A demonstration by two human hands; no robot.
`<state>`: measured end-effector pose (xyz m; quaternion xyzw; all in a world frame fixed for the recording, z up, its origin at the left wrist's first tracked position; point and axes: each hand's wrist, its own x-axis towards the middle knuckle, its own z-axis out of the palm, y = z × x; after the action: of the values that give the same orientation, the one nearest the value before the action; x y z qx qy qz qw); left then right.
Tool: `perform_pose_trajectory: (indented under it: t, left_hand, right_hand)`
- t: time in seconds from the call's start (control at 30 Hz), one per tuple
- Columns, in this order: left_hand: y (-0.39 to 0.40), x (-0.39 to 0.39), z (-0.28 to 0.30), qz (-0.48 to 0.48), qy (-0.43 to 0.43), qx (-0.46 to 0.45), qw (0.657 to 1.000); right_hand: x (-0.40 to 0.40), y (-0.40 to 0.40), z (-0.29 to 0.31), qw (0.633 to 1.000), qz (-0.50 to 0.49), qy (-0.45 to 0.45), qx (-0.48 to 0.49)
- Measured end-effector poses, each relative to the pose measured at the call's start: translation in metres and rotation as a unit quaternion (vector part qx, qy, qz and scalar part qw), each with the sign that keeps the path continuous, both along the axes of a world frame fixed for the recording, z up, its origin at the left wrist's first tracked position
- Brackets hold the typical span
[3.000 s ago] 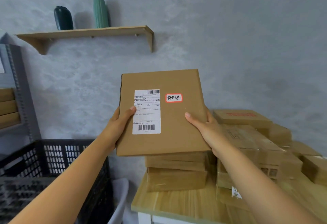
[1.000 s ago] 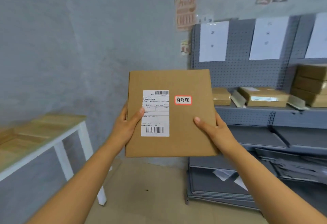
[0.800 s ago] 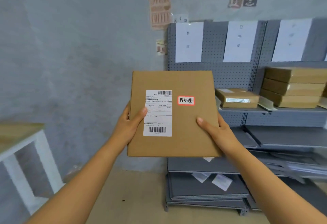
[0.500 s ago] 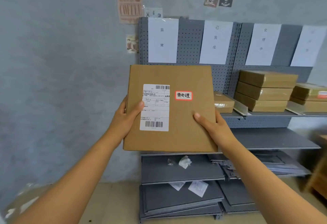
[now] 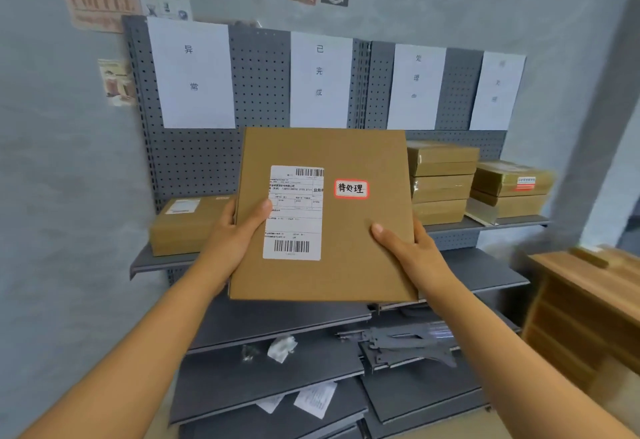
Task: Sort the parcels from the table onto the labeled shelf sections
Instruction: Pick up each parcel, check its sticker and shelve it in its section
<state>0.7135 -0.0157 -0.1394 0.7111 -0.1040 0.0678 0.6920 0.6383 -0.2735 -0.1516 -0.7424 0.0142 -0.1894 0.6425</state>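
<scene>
- Now the left hand and right hand hold a flat parcel, fingers curled round its 2 side edges.
- It is up in front of the grey shelf.

In front of me stands the grey shelf unit. On its top shelf board, the single parcel lies at the far left. Well to its right is a stack of three parcels, and just beyond that a stack of two. On the board below lies a crumpled bit of paper, with grey metal brackets to its right.
</scene>
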Motion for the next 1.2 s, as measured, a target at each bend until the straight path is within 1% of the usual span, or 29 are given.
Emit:
perform_pose_trajectory:
  t: [0.2, 0.4, 0.53, 0.67, 1.0, 1.2]
  left_hand:
    - [-0.119, 0.017, 0.010, -0.027, 0.004, -0.019, 0.999]
    - [-0.217, 0.040, 0.024, -0.030, -0.022, -0.040, 0.998]
    - [-0.261, 0.063, 0.032, -0.039, -0.026, -0.038, 0.998]
    - [-0.300, 0.092, 0.040, -0.046, -0.032, -0.022, 0.998]
    - [-0.398, 0.191, 0.061, -0.076, -0.048, -0.020, 0.996]
    - [-0.471, 0.230, 0.068, -0.094, -0.063, -0.004, 0.994]
  right_hand:
    - [0.016, -0.125, 0.015, 1.000, -0.006, -0.013, -0.015]
    - [0.040, -0.218, 0.026, 0.999, -0.023, -0.035, 0.003]
    - [0.062, -0.262, 0.029, 0.998, -0.036, -0.046, 0.008]
    - [0.089, -0.302, 0.028, 0.998, -0.027, -0.052, 0.023]
    - [0.179, -0.398, 0.050, 0.997, -0.032, -0.059, 0.033]
    - [0.209, -0.465, 0.051, 0.995, -0.042, -0.067, 0.056]
